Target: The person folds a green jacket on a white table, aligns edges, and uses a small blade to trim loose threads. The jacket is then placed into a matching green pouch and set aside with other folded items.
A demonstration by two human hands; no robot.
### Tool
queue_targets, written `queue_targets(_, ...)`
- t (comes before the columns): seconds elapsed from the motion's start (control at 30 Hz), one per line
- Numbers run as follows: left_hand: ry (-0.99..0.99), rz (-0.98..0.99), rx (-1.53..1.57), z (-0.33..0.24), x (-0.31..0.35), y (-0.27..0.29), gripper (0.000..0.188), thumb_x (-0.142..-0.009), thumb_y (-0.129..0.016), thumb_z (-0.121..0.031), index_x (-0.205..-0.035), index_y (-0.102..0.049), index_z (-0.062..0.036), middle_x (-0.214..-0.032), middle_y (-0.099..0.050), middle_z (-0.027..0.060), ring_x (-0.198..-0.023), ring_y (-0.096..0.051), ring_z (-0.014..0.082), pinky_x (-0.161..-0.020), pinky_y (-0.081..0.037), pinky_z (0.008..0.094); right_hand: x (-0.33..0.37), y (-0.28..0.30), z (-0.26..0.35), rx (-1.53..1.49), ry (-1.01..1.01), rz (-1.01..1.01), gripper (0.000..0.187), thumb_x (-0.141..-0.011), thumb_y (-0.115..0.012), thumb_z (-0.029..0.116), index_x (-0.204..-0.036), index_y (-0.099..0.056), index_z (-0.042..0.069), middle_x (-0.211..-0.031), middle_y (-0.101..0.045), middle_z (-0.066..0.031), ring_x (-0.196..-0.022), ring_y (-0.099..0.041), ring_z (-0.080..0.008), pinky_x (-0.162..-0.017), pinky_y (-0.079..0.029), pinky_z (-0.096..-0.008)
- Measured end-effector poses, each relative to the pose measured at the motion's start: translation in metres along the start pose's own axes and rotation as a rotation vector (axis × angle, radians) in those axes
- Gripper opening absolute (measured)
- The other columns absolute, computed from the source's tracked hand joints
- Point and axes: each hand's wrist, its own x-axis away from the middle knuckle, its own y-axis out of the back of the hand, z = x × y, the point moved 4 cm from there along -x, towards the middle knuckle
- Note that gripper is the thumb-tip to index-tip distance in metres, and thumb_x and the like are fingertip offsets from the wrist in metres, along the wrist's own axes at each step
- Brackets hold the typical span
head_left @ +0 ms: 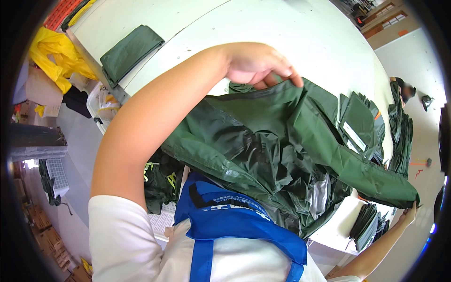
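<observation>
While the big white table (pixel 300 33) takes up most of my view, I read the work on it as only part done. One dark green folded piece (pixel 130 50) lies flat near the table's far left edge, well apart from everything else, and to my eye it is finished. A stack of folded green pieces (pixel 359 124) sits at the right side of the table, and more of them (pixel 369 225) are piled lower down by the near right corner, so a good share of the batch looks folded already.

The dark green jacket (pixel 282 150) in hand is not there yet. It hangs spread and crumpled above the table's near edge, between the two hands, with a zip line running across its lower left and a pale lining showing in the folds. I judge it is being stretched out flat before any fold is made, so the folding proper and the stacking are left for this one.

The left hand (pixel 258 63) is closed on the jacket's upper edge, fingers curled over the cloth. The right hand (pixel 409 215) is far out at the lower right, pinching the tip of what looks like a sleeve; it is small there, but the grip seems shut on the fabric.

A blue apron bib (pixel 235 218) sits below the jacket, close to the camera.
</observation>
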Motion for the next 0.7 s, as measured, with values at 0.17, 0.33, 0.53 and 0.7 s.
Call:
queue_targets(0.17, 0.034, -0.343, -0.292, -0.006, -0.026, 0.035, 0.039, -0.095, -0.050, -0.033, -0.121, -0.061, -0.0054, -0.117, -0.061, 0.0086, -0.109, -0.055, 0.0210, -0.092, -0.045, 0.0374, 0.082, -0.061, 0.085, -0.061, 0.237, 0.172, 0.034, -0.090, -0.064, 0.015, -0.121, -0.056, 0.004, -0.099, -0.065, -0.0064, -0.079, -0.062, -0.0121, -0.069, -0.050, -0.0236)
queue_targets(0.33, -0.055, -0.379, -0.468, 0.024, -0.016, -0.032, 0.058, -0.088, -0.062, -0.041, -0.130, -0.051, -0.0026, -0.128, -0.054, 0.0110, -0.116, -0.052, 0.0224, -0.094, -0.043, 0.0357, 0.384, -0.207, 0.146, 0.203, 0.483, 0.771, 0.046, -0.088, -0.049, 0.000, -0.134, -0.051, 0.005, -0.105, -0.065, -0.0073, -0.091, -0.064, -0.0157, -0.077, -0.051, -0.0265)
queue_targets(0.53, -0.184, -0.516, 0.542, 0.152, 0.025, -0.068, 0.070, -0.083, -0.073, -0.034, -0.135, -0.038, -0.0025, -0.118, -0.055, 0.0068, -0.105, -0.055, 0.0163, -0.087, -0.048, 0.0314, 0.599, -0.265, 0.126, 0.424, 1.008, 1.483, 0.064, -0.063, -0.065, 0.004, -0.127, -0.055, 0.006, -0.076, -0.055, -0.0061, -0.056, -0.058, -0.0230, -0.051, -0.049, -0.0344)
queue_targets(0.7, -0.134, -0.802, 0.479, 0.191, 0.090, -0.068, 0.063, -0.073, -0.053, 0.007, -0.134, -0.040, 0.0027, -0.125, -0.055, 0.0096, -0.101, -0.058, 0.0161, -0.089, -0.046, 0.0304, 0.603, -0.275, 0.116, 0.177, 0.767, 1.958, 0.044, -0.077, -0.061, 0.007, -0.121, -0.060, 0.010, -0.107, -0.064, -0.0125, -0.083, -0.068, -0.0293, -0.070, -0.056, -0.0355)
